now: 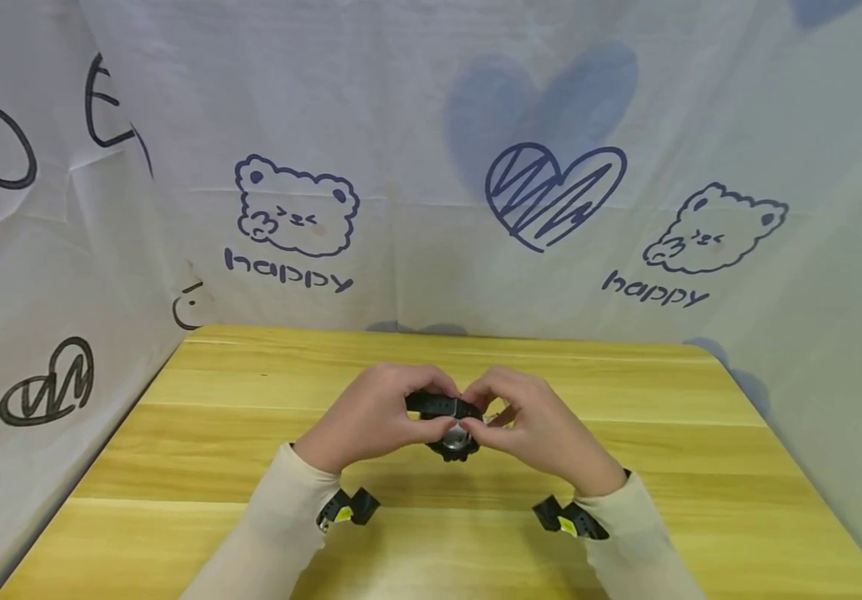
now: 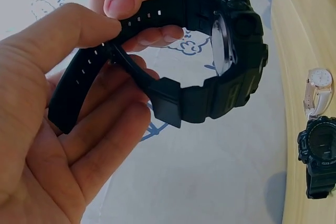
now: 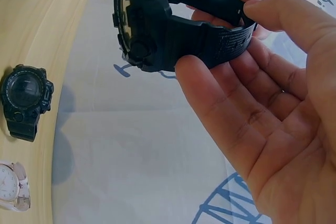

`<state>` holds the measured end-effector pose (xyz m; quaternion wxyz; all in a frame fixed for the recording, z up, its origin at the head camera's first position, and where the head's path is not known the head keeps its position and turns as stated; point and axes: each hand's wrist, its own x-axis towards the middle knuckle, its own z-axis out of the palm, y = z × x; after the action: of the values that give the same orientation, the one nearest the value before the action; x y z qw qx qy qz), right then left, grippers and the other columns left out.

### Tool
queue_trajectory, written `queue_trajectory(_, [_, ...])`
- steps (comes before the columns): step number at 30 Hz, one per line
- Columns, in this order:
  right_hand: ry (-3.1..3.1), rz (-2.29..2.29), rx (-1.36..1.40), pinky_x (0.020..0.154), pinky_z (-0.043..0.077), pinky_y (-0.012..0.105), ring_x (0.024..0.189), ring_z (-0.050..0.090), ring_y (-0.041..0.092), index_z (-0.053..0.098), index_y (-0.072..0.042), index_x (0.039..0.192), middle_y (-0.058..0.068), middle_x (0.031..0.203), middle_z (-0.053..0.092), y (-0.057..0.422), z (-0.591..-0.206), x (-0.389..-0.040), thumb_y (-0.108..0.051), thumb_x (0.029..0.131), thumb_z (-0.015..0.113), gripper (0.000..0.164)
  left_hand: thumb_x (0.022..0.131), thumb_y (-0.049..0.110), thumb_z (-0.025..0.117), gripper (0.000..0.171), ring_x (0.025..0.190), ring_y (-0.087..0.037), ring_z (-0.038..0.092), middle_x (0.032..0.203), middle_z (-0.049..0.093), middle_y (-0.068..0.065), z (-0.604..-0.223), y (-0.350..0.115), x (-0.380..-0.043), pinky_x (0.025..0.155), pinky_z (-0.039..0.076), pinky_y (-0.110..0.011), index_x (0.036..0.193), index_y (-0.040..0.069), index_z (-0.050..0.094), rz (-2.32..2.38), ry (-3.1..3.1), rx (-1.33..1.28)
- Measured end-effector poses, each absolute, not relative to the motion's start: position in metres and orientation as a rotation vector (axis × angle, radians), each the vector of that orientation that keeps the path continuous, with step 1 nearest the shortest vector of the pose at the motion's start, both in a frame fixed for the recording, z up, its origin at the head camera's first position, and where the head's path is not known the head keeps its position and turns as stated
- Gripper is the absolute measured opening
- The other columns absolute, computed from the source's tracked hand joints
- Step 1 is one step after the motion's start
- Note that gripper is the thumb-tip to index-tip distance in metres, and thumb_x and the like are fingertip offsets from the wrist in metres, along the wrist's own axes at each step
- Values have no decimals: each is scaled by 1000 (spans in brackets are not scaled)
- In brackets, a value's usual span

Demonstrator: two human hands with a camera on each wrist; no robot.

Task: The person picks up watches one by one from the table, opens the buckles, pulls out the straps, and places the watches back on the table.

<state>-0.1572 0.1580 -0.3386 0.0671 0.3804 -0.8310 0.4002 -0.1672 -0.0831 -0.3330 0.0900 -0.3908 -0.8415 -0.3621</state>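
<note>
Both hands hold a black wristwatch (image 1: 455, 451) above the table, its strap bent round into a loop. My left hand (image 1: 374, 417) pinches the strap near the buckle between thumb and fingers. Opposite it, my right hand (image 1: 543, 425) pinches the strap with thumb and index finger. In the left wrist view the punched strap end (image 2: 76, 90) hangs past the buckle beside the left fingers, and a strap keeper (image 2: 167, 103) sits on the other strap half. The watch case (image 3: 142, 19) faces away from the palms in the right wrist view.
Beyond the held watch, a second black watch (image 2: 321, 148) and a white-strapped watch with a light dial (image 2: 319, 80) lie on the wood-patterned table (image 1: 198, 467). A white cloth with drawings (image 1: 416, 167) stands behind the table and along its sides.
</note>
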Motion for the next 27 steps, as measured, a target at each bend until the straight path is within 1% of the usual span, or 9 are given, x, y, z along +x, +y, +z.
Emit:
queue_trajectory(7, [-2500, 1229, 1165, 66, 60, 25, 87, 67, 10, 71, -14, 107, -4, 98, 68, 157, -339, -158, -5, 92, 77, 18, 88, 20, 81, 19, 85, -1, 67, 99, 72, 13, -335, -84, -169, 78, 57, -25, 106, 21, 73, -1162, -2511, -1158])
queue_trajectory(11, [-2499, 1173, 1156, 74, 60, 26, 87, 68, 8, 71, -14, 106, -6, 98, 68, 157, -340, -158, -6, 92, 76, 17, 89, 22, 82, 20, 86, -2, 67, 101, 73, 11, -334, -82, -167, 78, 57, -26, 107, 20, 74, -1143, -2527, -1134])
queue_trajectory(16, [-2507, 1020, 1089, 82, 58, 29, 91, 68, 4, 73, -20, 107, -13, 100, 69, 158, -341, -158, -14, 93, 75, 15, 90, 21, 82, 20, 86, -4, 66, 102, 73, 8, -335, -77, -166, 78, 57, -26, 109, 18, 75, -1094, -2550, -1096])
queue_trajectory(22, [-2519, 971, 1043, 83, 58, 30, 93, 67, 4, 74, -21, 106, -14, 101, 69, 158, -342, -159, -19, 93, 76, 13, 90, 23, 81, 21, 85, -7, 65, 102, 72, 6, -336, -72, -165, 75, 56, -26, 108, 16, 74, -1056, -2549, -1069])
queue_trajectory(27, [-2563, 1045, 1119, 81, 59, 30, 92, 67, 7, 73, -18, 111, -9, 103, 69, 159, -341, -160, -17, 94, 78, 18, 90, 24, 82, 21, 85, -6, 65, 101, 72, 7, -337, -72, -166, 76, 56, -27, 107, 17, 73, -1039, -2556, -1073])
